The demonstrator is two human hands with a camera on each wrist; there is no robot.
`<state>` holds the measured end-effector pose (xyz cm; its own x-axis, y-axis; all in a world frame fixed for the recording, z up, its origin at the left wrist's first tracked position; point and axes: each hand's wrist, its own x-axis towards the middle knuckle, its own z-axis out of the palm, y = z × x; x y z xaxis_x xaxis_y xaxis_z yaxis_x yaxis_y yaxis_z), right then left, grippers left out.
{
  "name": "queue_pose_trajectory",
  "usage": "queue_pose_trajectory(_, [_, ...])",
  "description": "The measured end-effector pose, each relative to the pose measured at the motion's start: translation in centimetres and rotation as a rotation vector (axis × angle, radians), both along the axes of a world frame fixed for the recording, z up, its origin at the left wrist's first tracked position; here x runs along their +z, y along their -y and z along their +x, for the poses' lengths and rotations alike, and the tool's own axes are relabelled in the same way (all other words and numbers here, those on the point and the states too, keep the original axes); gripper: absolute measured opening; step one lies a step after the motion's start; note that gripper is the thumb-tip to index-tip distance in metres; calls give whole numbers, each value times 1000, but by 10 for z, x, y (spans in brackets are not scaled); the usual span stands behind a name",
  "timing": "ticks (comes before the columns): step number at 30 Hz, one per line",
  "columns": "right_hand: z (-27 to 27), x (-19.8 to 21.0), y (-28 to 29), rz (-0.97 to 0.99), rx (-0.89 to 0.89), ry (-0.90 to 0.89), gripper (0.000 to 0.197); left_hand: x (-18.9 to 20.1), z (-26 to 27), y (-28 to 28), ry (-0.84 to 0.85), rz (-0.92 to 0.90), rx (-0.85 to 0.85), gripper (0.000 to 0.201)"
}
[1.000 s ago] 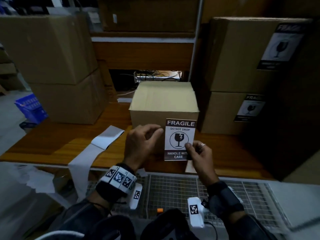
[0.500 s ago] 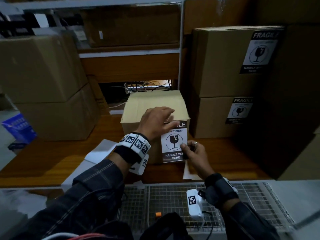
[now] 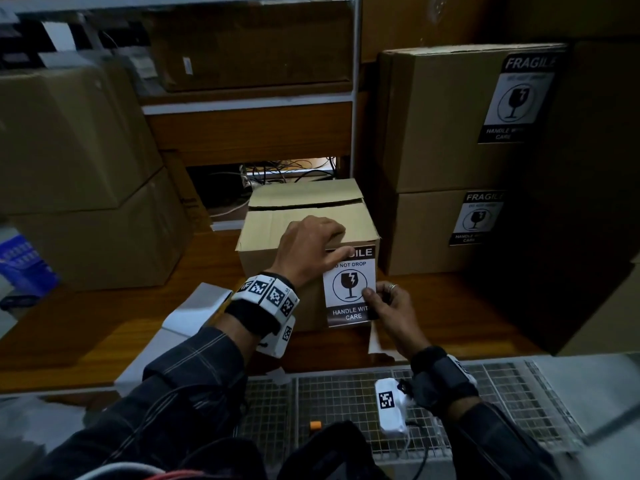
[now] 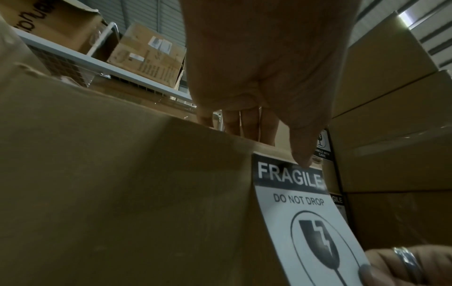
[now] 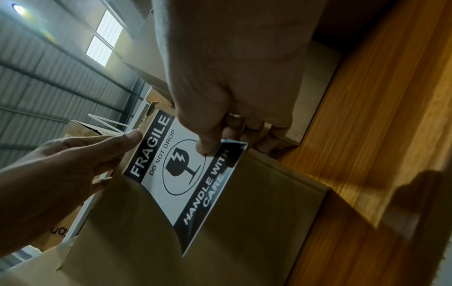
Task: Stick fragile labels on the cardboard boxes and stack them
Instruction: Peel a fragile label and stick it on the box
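Note:
A small cardboard box (image 3: 304, 220) (image 4: 122, 174) (image 5: 257, 212) stands mid-table. A black-and-white fragile label (image 3: 349, 285) (image 4: 300, 209) (image 5: 186, 166) lies against the right part of its front face. My left hand (image 3: 341, 242) reaches over the box's top front edge. Its fingers lie on the lid and its thumb (image 4: 303, 154) (image 5: 127, 139) presses the label's top band. My right hand (image 3: 372, 296) (image 5: 232, 77) pinches the label's right edge near the glass symbol. The lower part of the label stands slightly off the cardboard.
Two labelled boxes (image 3: 443, 133) are stacked at the right, close beside the small box. Two plain boxes (image 3: 69, 140) are stacked at the left. White backing paper (image 3: 194, 306) trails over the wooden table (image 3: 104, 327). A wire-mesh surface (image 3: 346, 393) lies nearest me, and a blue crate (image 3: 24, 265) sits far left.
My left hand has left the label's side and moved up onto the box's top edge, with its thumb on the label. The label's top now lies against the box front. My right hand keeps its pinch.

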<state>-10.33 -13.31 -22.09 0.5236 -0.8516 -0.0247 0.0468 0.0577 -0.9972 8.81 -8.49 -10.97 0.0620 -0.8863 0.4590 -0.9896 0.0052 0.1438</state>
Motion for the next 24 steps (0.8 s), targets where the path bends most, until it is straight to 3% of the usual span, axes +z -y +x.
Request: queue_pose_trajectory(24, [4,1,5,-51,-3,-22,16,-12,0,3,24,-88,-17,51])
